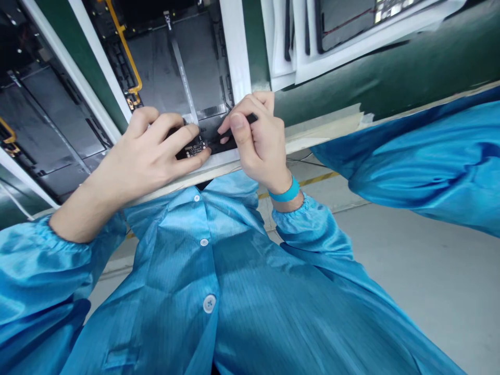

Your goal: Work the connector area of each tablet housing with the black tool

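In front of me lies an opened tablet-like device with dark grey battery panels, an orange flex cable and a grey ribbon cable down its middle. My left hand rests on its near end, fingers spread and bent. A small circuit board shows between the thumb and forefinger. To its right, my right hand is closed around a black stick-like tool. Its tip is hidden behind the fingers, low over the device's near edge.
A second opened device lies to the left. White foam sheets with dark device parts stand at the upper right on the green mat. Tape runs along the bench edge. Another person's blue sleeve is at the right.
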{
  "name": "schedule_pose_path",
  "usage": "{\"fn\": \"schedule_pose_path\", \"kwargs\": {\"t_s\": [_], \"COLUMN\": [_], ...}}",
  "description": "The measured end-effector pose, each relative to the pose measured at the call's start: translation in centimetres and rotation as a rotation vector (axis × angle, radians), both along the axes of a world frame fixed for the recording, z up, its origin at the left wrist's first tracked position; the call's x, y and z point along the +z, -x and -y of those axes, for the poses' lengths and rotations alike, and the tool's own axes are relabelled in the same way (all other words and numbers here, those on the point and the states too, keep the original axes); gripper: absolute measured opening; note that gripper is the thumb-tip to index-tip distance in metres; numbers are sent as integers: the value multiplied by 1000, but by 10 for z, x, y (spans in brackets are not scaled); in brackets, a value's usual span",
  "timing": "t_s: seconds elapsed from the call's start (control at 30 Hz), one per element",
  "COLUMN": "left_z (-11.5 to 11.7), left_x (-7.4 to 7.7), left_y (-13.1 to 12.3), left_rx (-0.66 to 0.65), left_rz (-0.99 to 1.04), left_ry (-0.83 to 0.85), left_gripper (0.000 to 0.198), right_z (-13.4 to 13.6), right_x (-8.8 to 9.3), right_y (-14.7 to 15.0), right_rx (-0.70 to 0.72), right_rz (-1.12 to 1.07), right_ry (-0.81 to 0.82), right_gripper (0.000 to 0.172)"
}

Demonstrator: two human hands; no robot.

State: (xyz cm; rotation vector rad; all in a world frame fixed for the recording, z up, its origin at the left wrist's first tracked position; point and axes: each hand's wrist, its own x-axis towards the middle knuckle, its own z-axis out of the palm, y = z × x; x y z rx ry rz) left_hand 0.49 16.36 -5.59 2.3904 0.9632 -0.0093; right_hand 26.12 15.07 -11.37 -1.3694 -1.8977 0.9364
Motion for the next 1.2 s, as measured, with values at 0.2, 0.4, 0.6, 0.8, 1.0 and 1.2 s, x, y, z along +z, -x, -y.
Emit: {"fn": "schedule_pose_path", "kwargs": {"t_s": [0.2, 0.4, 0.6, 0.8, 1.0, 1.2], "left_z": [4, 11, 14, 11, 2, -5], "left_x": [-9, -18, -21, -12, -6, -9], "left_y": [-2, 2, 4, 0, -2, -1], "left_rx": [2, 4, 10, 52, 39, 56], "left_rz": [-12, -13, -2, -21, -54, -4], "left_ry": [-28, -71, -76, -65, -86, -78], "left_gripper": [45, 44, 42, 37, 32, 38], "right_z": [-2, -1, -1, 0, -6, -6], "right_x": [-6, -11, -14, -9, -16, -16], "right_y": [1, -1, -2, -1, -1, 0], "right_rx": [27, 41, 40, 46, 103, 92], "right_rz": [-52, -36, 34, -49, -26, -20], "right_ry": [-39, -55, -64, -32, -1, -44], "right_gripper": [63, 63, 66, 64, 72, 67]}}
